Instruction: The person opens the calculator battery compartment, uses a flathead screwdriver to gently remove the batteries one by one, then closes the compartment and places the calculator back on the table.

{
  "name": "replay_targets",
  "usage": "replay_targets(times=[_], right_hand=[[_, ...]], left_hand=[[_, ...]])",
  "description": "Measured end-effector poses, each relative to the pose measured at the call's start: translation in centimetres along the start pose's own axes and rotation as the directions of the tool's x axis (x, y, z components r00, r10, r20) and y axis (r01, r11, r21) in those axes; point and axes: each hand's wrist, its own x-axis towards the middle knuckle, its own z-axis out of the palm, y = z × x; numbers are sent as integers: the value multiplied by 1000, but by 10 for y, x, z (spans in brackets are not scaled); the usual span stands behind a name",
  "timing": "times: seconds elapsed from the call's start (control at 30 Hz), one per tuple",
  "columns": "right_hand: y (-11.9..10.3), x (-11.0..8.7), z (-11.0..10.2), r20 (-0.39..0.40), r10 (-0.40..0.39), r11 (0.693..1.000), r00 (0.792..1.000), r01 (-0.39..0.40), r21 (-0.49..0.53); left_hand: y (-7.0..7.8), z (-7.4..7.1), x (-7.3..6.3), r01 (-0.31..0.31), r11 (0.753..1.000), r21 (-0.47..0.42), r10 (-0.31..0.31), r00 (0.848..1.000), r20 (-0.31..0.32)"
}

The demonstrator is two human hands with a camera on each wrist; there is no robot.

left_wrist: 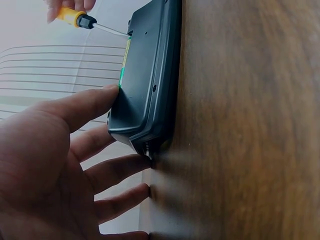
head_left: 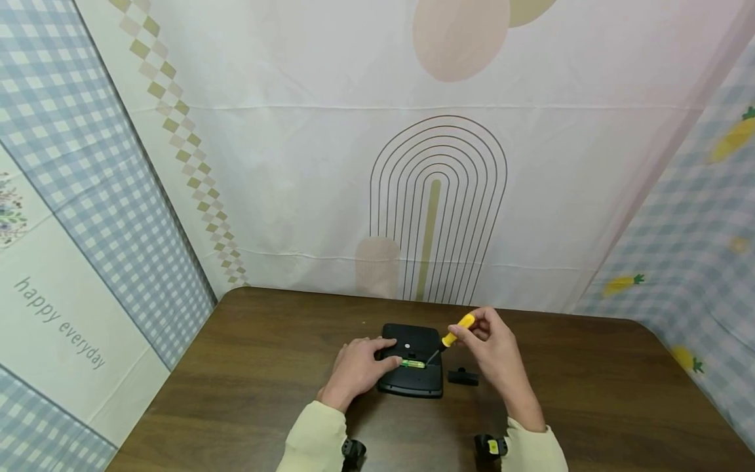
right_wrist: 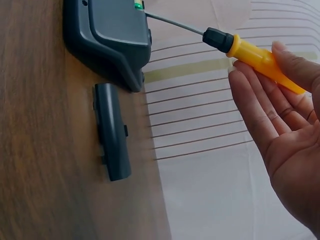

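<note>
A black plastic device lies on the table with its battery compartment facing up. A green and yellow battery sits in that compartment. My left hand rests on the device's left side, thumb at the battery's left end, other fingers extended along the edge. My right hand holds a screwdriver by its yellow handle, between thumb and fingers. The screwdriver's metal shaft slants down to the battery's right end. A small black battery cover lies beside the device, below the right hand.
The brown wooden table spreads around the device. Behind it hangs a pale patterned cloth, with blue checked cloth at the left. Black wrist cameras are strapped at both sleeves.
</note>
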Motion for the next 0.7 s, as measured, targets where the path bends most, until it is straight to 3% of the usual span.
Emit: replay_targets(times=[0.33, 0.7], right_hand=[[19, 2, -6, -1, 40, 988, 999, -39, 148], [36, 1, -10, -10, 91, 971, 996, -87, 223]], left_hand=[[-1, 1, 1, 8, 1000, -13, -8, 1000, 4], [0, 1, 1, 2, 1000, -5, -2, 1000, -5]])
